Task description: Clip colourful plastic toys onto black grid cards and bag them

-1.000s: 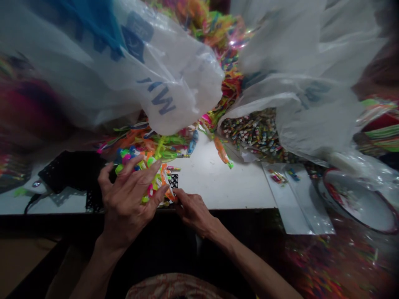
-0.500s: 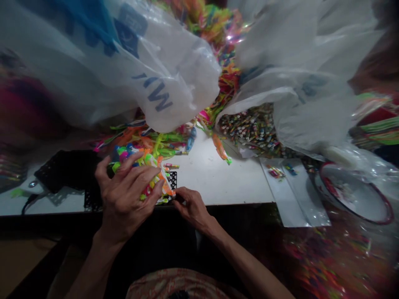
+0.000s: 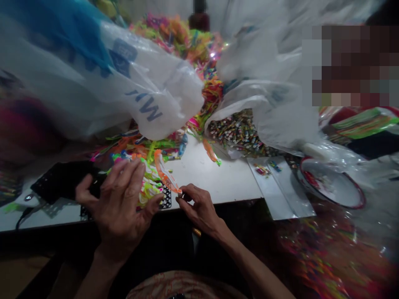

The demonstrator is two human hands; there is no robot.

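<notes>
My left hand (image 3: 120, 203) rests with spread fingers over a bunch of bright yellow, green and white plastic pieces (image 3: 151, 187). Under them lies a black perforated tray (image 3: 167, 196), mostly covered. My right hand (image 3: 198, 203) pinches the lower end of an orange and white plastic strip (image 3: 165, 172), which curves up and left beside the bunch. What kind of article the strip is, I cannot make out. Below my right hand shows a small gold-coloured piece (image 3: 196, 232).
White bags with blue print (image 3: 162, 91) hang over the table (image 3: 230, 185). Another bag spills many small multicoloured tubes (image 3: 237, 133). An orange piece (image 3: 212, 153), clear packets (image 3: 280, 195) and a red-rimmed bowl (image 3: 361, 195) lie to the right. Another person is at the upper right.
My right hand has drawn the orange and white strip away from the bunch, to the right. My left hand's fingers have straightened. The whole view has shifted.
</notes>
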